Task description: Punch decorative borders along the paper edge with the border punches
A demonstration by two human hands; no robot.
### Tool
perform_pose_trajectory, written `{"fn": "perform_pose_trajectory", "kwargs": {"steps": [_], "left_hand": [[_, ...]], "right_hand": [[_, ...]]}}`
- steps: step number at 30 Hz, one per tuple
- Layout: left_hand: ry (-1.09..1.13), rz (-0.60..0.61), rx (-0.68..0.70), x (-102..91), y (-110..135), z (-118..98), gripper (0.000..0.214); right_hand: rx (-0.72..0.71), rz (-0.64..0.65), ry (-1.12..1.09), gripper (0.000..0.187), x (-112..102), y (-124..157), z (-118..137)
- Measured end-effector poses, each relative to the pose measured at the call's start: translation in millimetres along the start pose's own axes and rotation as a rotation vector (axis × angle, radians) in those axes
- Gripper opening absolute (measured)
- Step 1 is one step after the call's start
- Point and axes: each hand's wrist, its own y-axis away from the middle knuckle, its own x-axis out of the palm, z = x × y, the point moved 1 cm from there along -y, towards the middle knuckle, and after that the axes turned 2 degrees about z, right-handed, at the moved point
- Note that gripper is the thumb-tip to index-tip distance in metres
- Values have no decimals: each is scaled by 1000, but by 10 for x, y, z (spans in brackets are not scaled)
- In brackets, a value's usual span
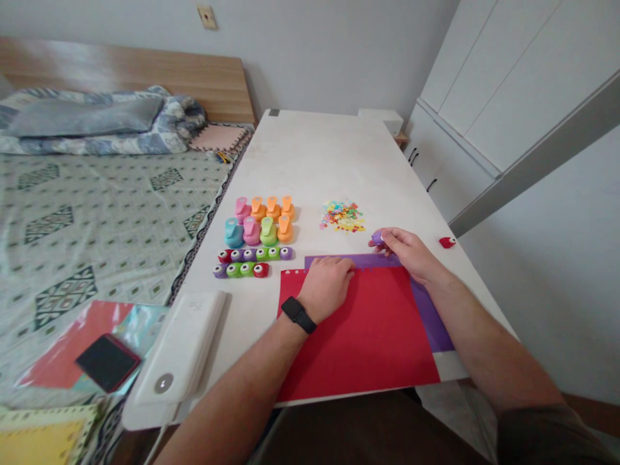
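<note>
Head view: the left hand [328,284] lies palm down, fingers together and loosely curled, pressing the top edge of a red paper sheet [363,336] that covers the near middle of the white table [314,155]. A black smartwatch [299,314] sits on that wrist. The right hand [404,248], at about two o'clock from the left hand, is closed around a small purple punch [378,238], held between thumb and fingers at the far edge of a purple paper sheet [426,310]. The purple sheet lies under the red one, showing only as a strip along the red sheet's top and right sides.

At twelve o'clock from the left hand sits a pile of colourful paper cut-outs [342,216]. At about ten o'clock stand two rows of larger punches [261,221] — pink, orange, teal, green — and just nearer, two rows of small round punches [249,261]. A small red punch [447,242] lies alone at three o'clock from the right hand, near the table edge. At the near left corner — about eight o'clock — lies a white power bank [181,349]. A bed [97,213] runs along the left of the table.
</note>
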Motion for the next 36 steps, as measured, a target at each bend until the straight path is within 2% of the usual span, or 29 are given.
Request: {"fn": "perform_pose_trajectory", "kwargs": {"steps": [4,11,17,36], "left_hand": [[3,2,-3,-3,3,3,20],[9,-6,8,-13,24,6,20],[-1,-20,9,-23,29,31,19],[-13,-13,29,-6,39,24,19]], "right_hand": [[26,56,89,38,55,-287,28],[-51,-6,223,38,163,-733,107],[11,-30,243,40,176,-777,154],[18,-34,234,46,133,-836,10]]}}
